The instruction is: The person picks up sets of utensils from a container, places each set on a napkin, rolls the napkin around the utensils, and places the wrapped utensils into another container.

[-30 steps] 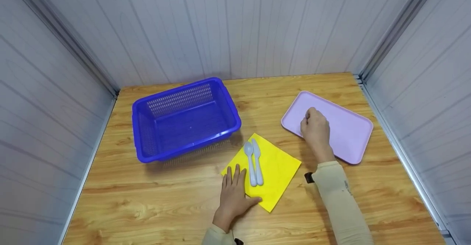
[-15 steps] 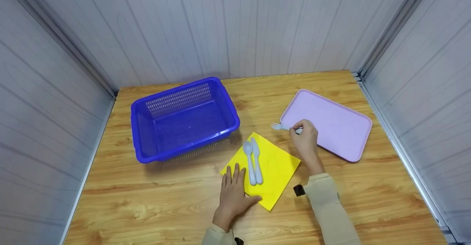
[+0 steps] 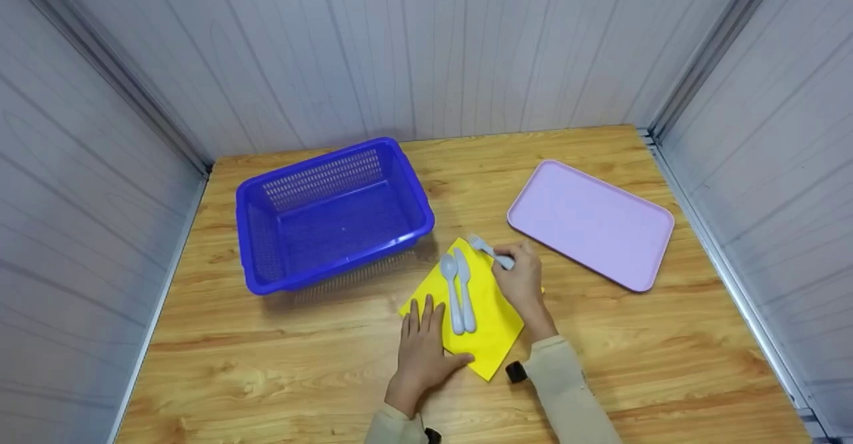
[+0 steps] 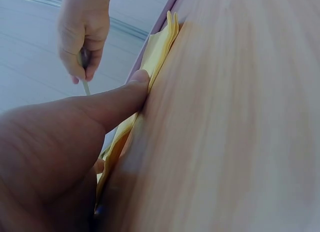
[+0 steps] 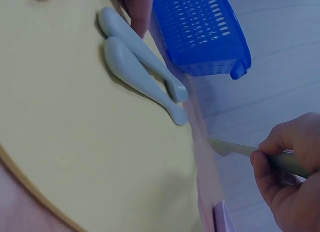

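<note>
A yellow folded napkin (image 3: 490, 337) lies on the wooden table, with a grey spoon (image 3: 450, 284) and a grey knife (image 3: 464, 291) side by side on it. My left hand (image 3: 424, 354) rests flat on the napkin's lower left edge, fingers straight; in the left wrist view its thumb (image 4: 122, 100) presses the napkin's edge (image 4: 157, 47). With thumb and fingers my right hand (image 3: 521, 277) pinches a grey fork (image 3: 486, 247) by its handle, above the napkin's upper right side. The right wrist view shows this fork (image 5: 232, 148) raised off the napkin, beyond the two handles.
A blue plastic basket (image 3: 340, 264) with slotted walls stands at the back left of the table. At the right lies a pink rectangular tray (image 3: 600, 224) with a low rim. Panelled walls (image 3: 426, 51) enclose the table at the back and both sides.
My right hand has moved left and toward me, from over the pink tray to above the napkin, bringing the fork with it. The left hand has stayed in place.
</note>
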The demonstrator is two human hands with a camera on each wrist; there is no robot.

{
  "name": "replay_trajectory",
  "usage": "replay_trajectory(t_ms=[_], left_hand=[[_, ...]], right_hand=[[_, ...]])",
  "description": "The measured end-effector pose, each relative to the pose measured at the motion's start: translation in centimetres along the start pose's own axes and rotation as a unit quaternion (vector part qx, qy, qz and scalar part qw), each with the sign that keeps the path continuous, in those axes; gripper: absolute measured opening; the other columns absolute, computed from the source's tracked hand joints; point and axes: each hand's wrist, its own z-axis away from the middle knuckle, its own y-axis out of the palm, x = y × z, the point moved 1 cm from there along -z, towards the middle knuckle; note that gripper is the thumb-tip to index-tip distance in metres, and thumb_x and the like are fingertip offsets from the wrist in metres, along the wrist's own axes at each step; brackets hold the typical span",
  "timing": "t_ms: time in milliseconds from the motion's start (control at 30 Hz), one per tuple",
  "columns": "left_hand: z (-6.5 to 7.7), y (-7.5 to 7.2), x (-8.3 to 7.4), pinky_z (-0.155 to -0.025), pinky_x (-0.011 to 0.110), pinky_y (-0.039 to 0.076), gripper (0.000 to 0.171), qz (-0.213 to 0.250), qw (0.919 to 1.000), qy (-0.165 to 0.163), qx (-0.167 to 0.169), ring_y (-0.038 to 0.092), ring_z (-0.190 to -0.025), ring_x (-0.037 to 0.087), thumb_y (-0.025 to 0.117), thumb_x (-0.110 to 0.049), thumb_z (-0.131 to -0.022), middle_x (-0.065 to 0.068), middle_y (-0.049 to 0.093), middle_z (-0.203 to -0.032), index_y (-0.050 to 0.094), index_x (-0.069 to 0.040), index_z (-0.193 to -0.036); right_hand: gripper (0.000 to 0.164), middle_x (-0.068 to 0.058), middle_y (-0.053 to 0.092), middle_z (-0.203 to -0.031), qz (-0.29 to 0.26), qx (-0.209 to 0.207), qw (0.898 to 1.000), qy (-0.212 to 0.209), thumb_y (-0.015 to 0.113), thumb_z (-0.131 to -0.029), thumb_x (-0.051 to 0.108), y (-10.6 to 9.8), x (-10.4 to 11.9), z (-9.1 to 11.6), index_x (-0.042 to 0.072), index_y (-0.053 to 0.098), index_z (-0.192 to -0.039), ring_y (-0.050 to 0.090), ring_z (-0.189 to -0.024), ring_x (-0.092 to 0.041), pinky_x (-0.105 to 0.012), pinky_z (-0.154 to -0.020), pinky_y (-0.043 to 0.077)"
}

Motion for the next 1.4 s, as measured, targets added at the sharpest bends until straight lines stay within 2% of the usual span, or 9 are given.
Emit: replay_trajectory(t_ms=[133,267,467,700,833,967,1067,1167,1400], left_hand=[[0.1,0.1,0.0,-0.115,0.054,0.004,0.111,0.001,1.0000,-0.005,0.005,-0.004,-0.145,0.040,0.062,-0.076,-0.072,0.015,0.009,-0.161,0.026,-0.008,-0.153],[0.2,0.0,-0.1,-0.115,0.054,0.004,0.110,0.002,1.0000,-0.005,0.003,-0.003,-0.145,0.040,0.064,-0.074,-0.073,0.016,0.010,-0.161,0.026,-0.008,-0.153],[0.2,0.0,0.0,-0.115,0.052,0.002,0.111,-0.005,0.9999,-0.011,0.008,-0.005,-0.145,0.039,0.061,-0.076,-0.073,0.014,0.008,-0.161,0.025,-0.009,-0.154],[0.1,0.0,0.0,-0.115,0.052,0.002,0.111,0.001,0.9999,-0.013,0.010,-0.005,-0.145,0.039,0.061,-0.076,-0.073,0.014,0.008,-0.161,0.025,-0.009,-0.154],[0.1,0.0,0.0,-0.116,0.051,0.001,0.108,0.007,0.9998,-0.016,0.007,-0.005,-0.145,0.039,0.063,-0.075,-0.073,0.014,0.007,-0.161,0.029,-0.008,-0.151],[0.2,0.0,0.0,-0.115,0.051,0.002,0.099,0.020,0.9997,-0.015,-0.001,-0.004,-0.145,0.040,0.067,-0.072,-0.072,0.017,0.008,-0.161,0.038,-0.006,-0.140],[0.2,0.0,0.0,-0.115,0.052,0.003,0.094,0.024,0.9996,-0.010,-0.008,-0.002,-0.145,0.042,0.068,-0.071,-0.072,0.018,0.009,-0.160,0.040,-0.007,-0.134],[0.2,0.0,0.0,-0.115,0.053,0.004,0.094,0.022,0.9997,-0.004,-0.012,-0.002,-0.144,0.042,0.067,-0.071,-0.073,0.019,0.010,-0.160,0.040,-0.007,-0.135],[0.2,0.1,0.0,-0.115,0.053,0.004,0.097,0.009,0.9999,0.001,-0.011,-0.002,-0.145,0.042,0.063,-0.074,-0.073,0.018,0.010,-0.160,0.040,-0.008,-0.141]], right_hand=[[0.016,-0.012,0.058,-0.092,0.013,0.014,1.000,0.013,0.069,-0.078,-0.008,1.1,-0.3,1.0,-0.003,0.071,-0.093,0.060,-0.091,-0.028,-0.039,-0.085,0.051],[0.019,-0.014,0.056,-0.093,0.062,0.045,0.997,0.021,0.069,-0.077,-0.008,1.6,-0.4,1.9,-0.006,0.070,-0.096,0.059,-0.088,-0.029,-0.040,-0.080,0.052],[0.027,-0.016,0.060,-0.094,0.143,0.082,0.986,0.017,0.069,-0.080,-0.003,2.0,-0.2,3.1,-0.006,0.070,-0.107,0.061,-0.085,-0.028,-0.040,-0.075,0.053],[0.028,-0.018,0.065,-0.091,0.213,0.082,0.974,-0.004,0.073,-0.082,0.005,2.5,0.2,4.6,-0.005,0.069,-0.108,0.065,-0.080,-0.034,-0.046,-0.070,0.054],[0.032,-0.017,0.067,-0.093,0.230,0.087,0.969,0.008,0.075,-0.083,0.011,2.8,0.3,5.3,-0.004,0.068,-0.111,0.065,-0.081,-0.034,-0.046,-0.070,0.055],[0.034,-0.017,0.068,-0.093,0.238,0.094,0.967,0.016,0.075,-0.084,0.014,2.9,0.5,5.8,-0.003,0.068,-0.113,0.066,-0.082,-0.032,-0.045,-0.070,0.055],[0.036,-0.017,0.068,-0.095,0.240,0.098,0.966,0.016,0.074,-0.085,0.015,2.8,0.6,6.2,-0.003,0.067,-0.116,0.066,-0.083,-0.032,-0.045,-0.070,0.055],[0.038,-0.018,0.068,-0.096,0.243,0.099,0.965,0.009,0.073,-0.086,0.016,2.8,0.7,6.5,-0.004,0.066,-0.118,0.066,-0.084,-0.032,-0.045,-0.070,0.056],[0.036,-0.020,0.067,-0.090,0.280,0.095,0.955,-0.018,0.071,-0.086,0.015,2.6,0.8,6.9,-0.005,0.066,-0.115,0.066,-0.079,-0.037,-0.048,-0.066,0.055]])
